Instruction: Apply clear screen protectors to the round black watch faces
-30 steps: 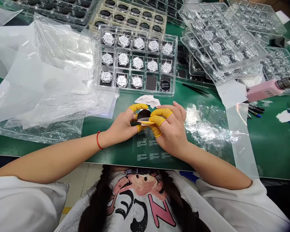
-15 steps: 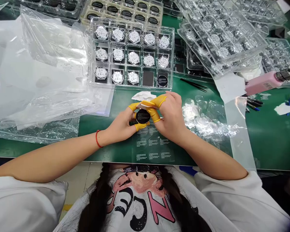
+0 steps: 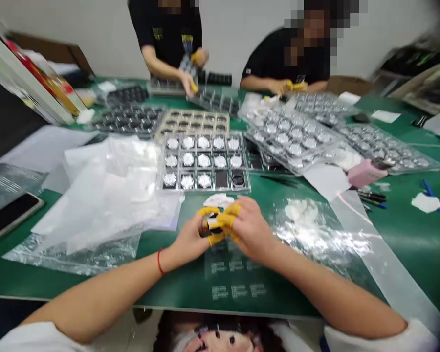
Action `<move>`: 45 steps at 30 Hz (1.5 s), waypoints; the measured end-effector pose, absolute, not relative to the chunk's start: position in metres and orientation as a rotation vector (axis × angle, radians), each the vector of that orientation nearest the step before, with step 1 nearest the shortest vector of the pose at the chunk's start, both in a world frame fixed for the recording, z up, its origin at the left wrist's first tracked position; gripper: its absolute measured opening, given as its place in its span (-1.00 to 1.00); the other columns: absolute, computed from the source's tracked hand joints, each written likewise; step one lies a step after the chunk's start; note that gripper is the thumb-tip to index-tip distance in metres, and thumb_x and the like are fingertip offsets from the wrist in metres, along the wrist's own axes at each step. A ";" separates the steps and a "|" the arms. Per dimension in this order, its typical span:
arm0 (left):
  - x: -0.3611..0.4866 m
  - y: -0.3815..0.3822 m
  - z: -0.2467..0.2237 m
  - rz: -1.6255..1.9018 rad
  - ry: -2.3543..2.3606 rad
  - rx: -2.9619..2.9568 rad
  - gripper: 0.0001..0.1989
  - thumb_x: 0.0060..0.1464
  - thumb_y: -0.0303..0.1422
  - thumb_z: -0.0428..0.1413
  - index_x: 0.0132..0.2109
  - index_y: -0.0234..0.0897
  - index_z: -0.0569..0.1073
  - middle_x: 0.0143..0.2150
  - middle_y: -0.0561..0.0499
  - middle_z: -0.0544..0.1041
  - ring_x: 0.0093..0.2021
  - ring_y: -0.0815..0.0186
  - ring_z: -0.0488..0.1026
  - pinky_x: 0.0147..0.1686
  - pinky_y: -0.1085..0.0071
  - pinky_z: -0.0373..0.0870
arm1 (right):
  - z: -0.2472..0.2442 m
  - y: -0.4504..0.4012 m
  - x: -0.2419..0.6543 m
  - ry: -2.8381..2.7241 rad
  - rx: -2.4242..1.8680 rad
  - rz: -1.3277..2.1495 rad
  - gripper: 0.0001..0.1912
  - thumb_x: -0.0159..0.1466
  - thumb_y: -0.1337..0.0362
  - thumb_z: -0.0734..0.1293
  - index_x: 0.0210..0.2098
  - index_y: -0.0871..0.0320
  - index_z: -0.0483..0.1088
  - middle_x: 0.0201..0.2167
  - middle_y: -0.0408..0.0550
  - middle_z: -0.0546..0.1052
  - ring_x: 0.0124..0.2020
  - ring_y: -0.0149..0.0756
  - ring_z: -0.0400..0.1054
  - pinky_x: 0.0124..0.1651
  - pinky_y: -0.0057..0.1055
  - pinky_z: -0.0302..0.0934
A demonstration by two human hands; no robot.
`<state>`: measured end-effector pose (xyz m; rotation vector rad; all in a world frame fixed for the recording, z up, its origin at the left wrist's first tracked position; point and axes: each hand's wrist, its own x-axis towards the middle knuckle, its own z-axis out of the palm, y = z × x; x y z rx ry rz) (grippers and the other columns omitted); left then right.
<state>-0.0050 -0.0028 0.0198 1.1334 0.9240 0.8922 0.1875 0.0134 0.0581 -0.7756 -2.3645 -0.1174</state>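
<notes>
A small round watch part with a black face [image 3: 215, 229] is between my hands, partly hidden by fingers. My left hand [image 3: 192, 237] wears yellow finger cots and grips it by the edge. My right hand [image 3: 251, 227], also in yellow cots, pinches a small pale, flat piece [image 3: 213, 223] over its face. Beneath the hands lies a clear sheet of printed labels [image 3: 238, 292]. Behind them a clear tray [image 3: 246, 187] holds silver round watch parts in black-lined compartments; one front compartment shows only a black lining, and the one at its right holds a black-faced disc.
Plastic bags and white sheets [image 3: 95, 195] cover the left side, beside a phone [image 3: 12, 217]. Stacked trays [image 3: 293, 132], a pink bottle [image 3: 366, 173], pens [image 3: 372, 196] and crumpled film [image 3: 308, 220] lie right. Two people in black shirts work across the table.
The view has tilted up, bringing the people across the table and the phone into sight. My right fingers and the pale piece now cover more of the black face.
</notes>
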 end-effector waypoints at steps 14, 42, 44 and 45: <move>-0.009 0.002 0.030 0.883 0.965 1.006 -0.29 -0.10 -0.23 0.44 0.07 -0.23 0.21 -0.34 0.12 0.56 -0.31 0.35 0.59 -0.15 0.36 0.51 | 0.061 0.023 0.214 -2.144 -1.251 0.312 -0.76 0.40 0.28 0.20 0.00 0.10 0.43 -0.10 0.00 0.61 -0.11 -0.21 0.49 -0.05 -0.24 0.39; -0.009 0.001 0.028 0.789 0.923 0.936 -0.27 -0.01 -0.12 0.37 0.20 -0.33 0.29 -0.38 0.03 0.63 -0.31 0.27 0.61 -0.13 0.23 0.56 | 0.063 0.150 0.172 -2.253 -1.769 0.616 -0.75 0.34 0.31 0.33 0.00 0.18 0.49 -0.22 -0.02 0.56 -0.27 -0.31 0.40 -0.25 -0.44 0.20; -0.008 0.001 0.026 0.790 0.919 0.929 -0.29 -0.03 -0.09 0.37 0.16 -0.32 0.33 -0.39 0.02 0.63 -0.30 0.25 0.61 -0.15 0.23 0.55 | 0.062 0.146 0.167 -2.360 -1.782 0.480 -0.76 0.38 0.31 0.28 -0.03 0.18 0.53 -0.11 0.06 0.56 -0.12 -0.22 0.43 -0.17 -0.40 0.24; -0.008 0.001 0.025 0.789 0.917 0.928 -0.30 -0.04 -0.09 0.38 0.15 -0.32 0.34 -0.39 0.02 0.63 -0.30 0.25 0.61 -0.16 0.24 0.55 | 0.063 0.146 0.165 -2.390 -1.788 0.393 -0.72 0.41 0.31 0.22 -0.02 0.20 0.52 -0.03 0.12 0.54 -0.02 -0.16 0.42 -0.11 -0.37 0.25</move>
